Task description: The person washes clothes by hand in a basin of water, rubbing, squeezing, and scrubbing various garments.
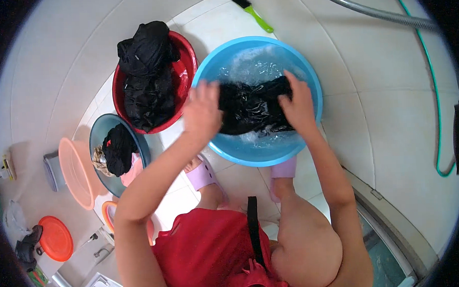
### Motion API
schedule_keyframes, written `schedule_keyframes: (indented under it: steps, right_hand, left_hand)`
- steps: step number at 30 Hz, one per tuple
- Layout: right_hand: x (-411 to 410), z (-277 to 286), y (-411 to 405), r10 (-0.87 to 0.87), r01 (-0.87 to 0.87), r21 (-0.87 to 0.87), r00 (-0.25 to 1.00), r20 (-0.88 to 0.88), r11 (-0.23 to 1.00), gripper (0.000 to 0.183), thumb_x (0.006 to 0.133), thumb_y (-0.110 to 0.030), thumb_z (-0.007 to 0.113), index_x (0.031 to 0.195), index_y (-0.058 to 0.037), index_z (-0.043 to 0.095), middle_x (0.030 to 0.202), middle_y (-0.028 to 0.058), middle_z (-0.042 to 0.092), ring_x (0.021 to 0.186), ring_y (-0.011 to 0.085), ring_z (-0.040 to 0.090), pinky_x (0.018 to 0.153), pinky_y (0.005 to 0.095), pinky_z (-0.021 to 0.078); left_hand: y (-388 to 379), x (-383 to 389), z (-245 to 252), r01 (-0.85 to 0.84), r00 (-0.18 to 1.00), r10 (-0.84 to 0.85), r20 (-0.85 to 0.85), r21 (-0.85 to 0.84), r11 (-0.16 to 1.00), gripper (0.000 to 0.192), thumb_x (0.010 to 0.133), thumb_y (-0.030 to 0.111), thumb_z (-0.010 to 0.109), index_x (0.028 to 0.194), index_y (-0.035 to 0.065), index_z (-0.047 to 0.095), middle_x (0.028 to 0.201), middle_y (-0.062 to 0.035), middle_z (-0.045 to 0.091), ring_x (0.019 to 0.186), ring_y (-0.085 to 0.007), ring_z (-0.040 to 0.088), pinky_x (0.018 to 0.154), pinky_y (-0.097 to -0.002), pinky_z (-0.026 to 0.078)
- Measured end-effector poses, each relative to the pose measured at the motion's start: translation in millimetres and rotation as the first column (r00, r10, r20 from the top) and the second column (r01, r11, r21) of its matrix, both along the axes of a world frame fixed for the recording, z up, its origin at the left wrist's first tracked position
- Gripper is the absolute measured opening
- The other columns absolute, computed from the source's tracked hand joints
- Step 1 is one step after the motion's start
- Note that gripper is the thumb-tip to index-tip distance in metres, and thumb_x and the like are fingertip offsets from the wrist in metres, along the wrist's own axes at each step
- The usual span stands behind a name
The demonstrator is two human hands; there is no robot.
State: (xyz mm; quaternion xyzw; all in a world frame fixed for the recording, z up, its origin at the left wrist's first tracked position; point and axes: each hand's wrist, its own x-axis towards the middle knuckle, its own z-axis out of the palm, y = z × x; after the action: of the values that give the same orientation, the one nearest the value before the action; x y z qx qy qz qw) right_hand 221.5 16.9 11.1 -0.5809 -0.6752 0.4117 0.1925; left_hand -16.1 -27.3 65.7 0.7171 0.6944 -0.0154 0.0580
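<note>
A wet black garment (253, 108) lies in soapy water inside a light blue plastic basin (258, 159) on the tiled floor. My right hand (300, 105) grips the garment's right end, the thumb and fingers around the cloth. At its left end, over the basin's left rim, is my left hand (202, 112). Motion blurs that hand, and its hold on the cloth cannot be made out. White suds (259, 64) float mostly along the far side of the water.
A red basin (190, 57) heaped with black clothes (147, 74) stands left of the blue one. Nearer are a grey-blue basin (119, 191) with mixed clothes and a peach basin (79, 175). A green-handled brush (253, 13) lies beyond. A grey hose (376, 11) runs along the wall.
</note>
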Motion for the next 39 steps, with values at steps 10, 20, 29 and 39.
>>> schedule_keyframes:
  steps: [10,20,29,39]
  right_hand:
    - [-49,-73,43,0.326,-0.445,0.031,0.701,0.634,0.895,0.080,0.077,-0.043,0.059,0.141,-0.0230,0.016,0.136,0.0244,0.030,0.124,0.0427,0.030,0.098,0.0556,0.0263]
    - [-56,-73,22,-0.196,0.195,0.042,0.981,0.018,0.980,0.046,0.066,-0.019,0.071,0.106,-0.0048,0.052,0.094,0.0121,0.061,0.089,0.0298,0.058,0.081,0.0368,0.0442]
    - [-108,17,-33,0.210,-0.091,0.563,0.966,-0.151,0.821,0.022,0.067,-0.009,0.068,0.086,-0.0087,0.057,0.075,0.0080,0.056,0.064,0.0270,0.057,0.055,0.0337,0.0473]
    - [-17,-48,-2,-0.082,-0.141,0.403,0.869,0.488,0.904,0.044,0.081,-0.040,0.056,0.116,-0.0137,0.054,0.129,0.0218,0.038,0.121,0.0436,0.033,0.086,0.0614,0.0352]
  left_hand:
    - [43,47,-111,0.060,0.998,-0.057,0.020,-0.459,0.887,0.068,0.081,0.051,0.048,0.138,0.0187,0.028,0.144,-0.0090,0.021,0.132,-0.0348,0.020,0.106,-0.0529,0.014]
    - [30,39,-114,-0.574,0.293,0.679,0.673,-0.444,0.688,0.042,0.089,0.042,0.042,0.118,0.0128,0.053,0.120,-0.0155,0.051,0.108,-0.0322,0.049,0.091,-0.0425,0.040]
    - [27,49,-102,0.071,-0.694,0.650,0.311,-0.868,0.491,0.038,0.092,0.034,0.039,0.115,0.0057,0.051,0.105,-0.0149,0.058,0.091,-0.0265,0.059,0.081,-0.0413,0.049]
    - [17,6,-76,-0.419,0.610,0.535,0.584,-0.335,0.844,0.052,0.084,0.035,0.052,0.127,0.0064,0.041,0.123,-0.0214,0.046,0.108,-0.0401,0.047,0.089,-0.0431,0.040]
